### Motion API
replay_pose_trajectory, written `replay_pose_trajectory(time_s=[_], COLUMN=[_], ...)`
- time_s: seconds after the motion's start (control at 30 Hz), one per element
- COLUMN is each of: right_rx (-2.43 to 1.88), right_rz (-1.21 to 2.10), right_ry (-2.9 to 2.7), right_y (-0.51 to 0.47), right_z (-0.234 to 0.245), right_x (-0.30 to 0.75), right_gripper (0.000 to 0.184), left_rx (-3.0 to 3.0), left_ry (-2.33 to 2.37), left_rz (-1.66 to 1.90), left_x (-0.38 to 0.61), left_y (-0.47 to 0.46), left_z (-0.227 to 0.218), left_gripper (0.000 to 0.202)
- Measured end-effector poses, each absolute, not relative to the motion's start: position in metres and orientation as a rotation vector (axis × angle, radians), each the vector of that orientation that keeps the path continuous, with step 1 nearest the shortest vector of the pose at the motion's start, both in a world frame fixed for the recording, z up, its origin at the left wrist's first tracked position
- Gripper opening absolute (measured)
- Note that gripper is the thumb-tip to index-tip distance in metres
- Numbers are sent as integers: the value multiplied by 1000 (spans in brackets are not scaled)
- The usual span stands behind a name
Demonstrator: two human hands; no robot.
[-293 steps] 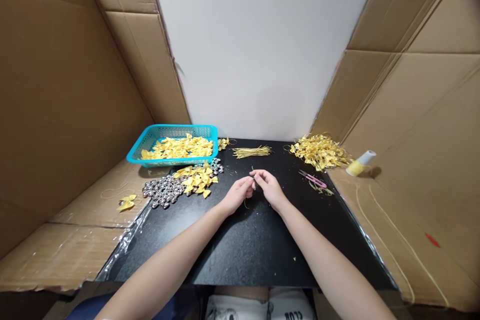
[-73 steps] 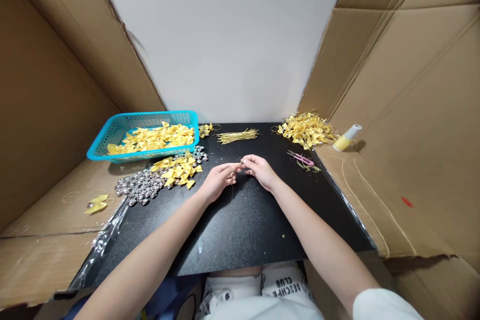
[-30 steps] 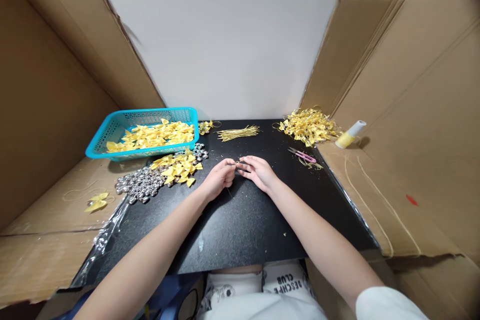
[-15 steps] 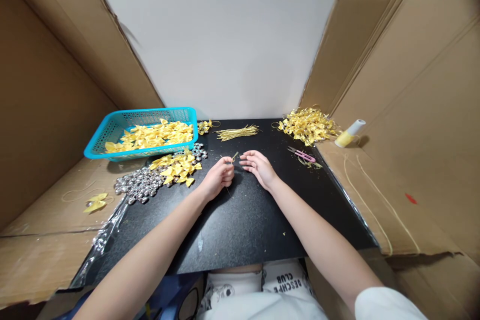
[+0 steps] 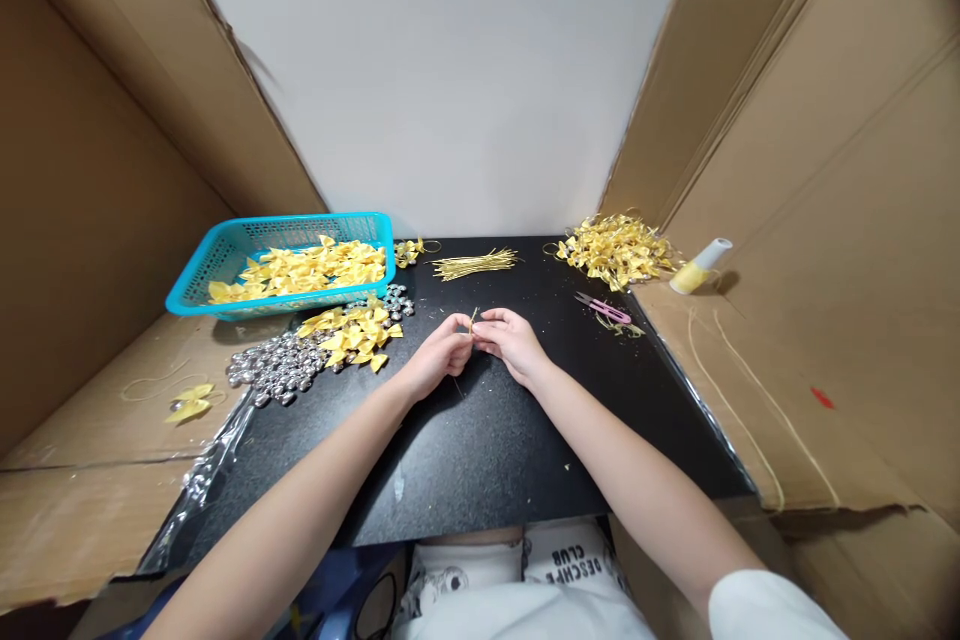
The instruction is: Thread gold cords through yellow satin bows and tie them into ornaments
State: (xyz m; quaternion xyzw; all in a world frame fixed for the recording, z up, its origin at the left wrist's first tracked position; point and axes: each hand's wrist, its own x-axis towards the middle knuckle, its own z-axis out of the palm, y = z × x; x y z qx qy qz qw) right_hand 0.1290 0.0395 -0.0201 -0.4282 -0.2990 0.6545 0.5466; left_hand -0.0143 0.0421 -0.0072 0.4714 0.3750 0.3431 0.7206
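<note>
Over the middle of the black table (image 5: 487,450), my left hand (image 5: 439,356) and my right hand (image 5: 510,340) meet fingertip to fingertip. Both pinch a thin gold cord (image 5: 472,320), whose short end sticks up between them and whose tail hangs below my left hand. Loose yellow bows (image 5: 352,335) and a heap of silver bells (image 5: 281,370) lie just left of my left hand. A bundle of cut gold cords (image 5: 476,265) lies beyond my hands.
A turquoise basket (image 5: 225,255) of yellow bows stands at the back left. A heap of finished bows (image 5: 615,255) sits back right, pink scissors (image 5: 604,310) beside it, a thread spool (image 5: 697,270) on the cardboard. Cardboard walls close in both sides.
My hands had drawn slightly apart half a second ago, the cord held by my left hand alone; now my right fingers have closed on it again.
</note>
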Motion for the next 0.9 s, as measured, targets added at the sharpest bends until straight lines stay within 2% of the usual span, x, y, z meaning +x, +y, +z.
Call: replay_pose_trajectory(time_s=[0.33,0.53,0.9], right_rx=[-1054,-1010,-907], right_rz=[1533,1651,1931], right_ry=[-701,-660,-552], right_y=[41,40,41], right_z=[-18,-10,-3], right_x=[135,139,153], right_gripper=[37,31,31], left_rx=[1117,1138,1199], left_ry=[840,855,882], left_rz=[766,766,813], left_x=[-14,-14,-12], left_y=[38,40,41], left_z=[-7,-10,-14], left_gripper=[19,18,34])
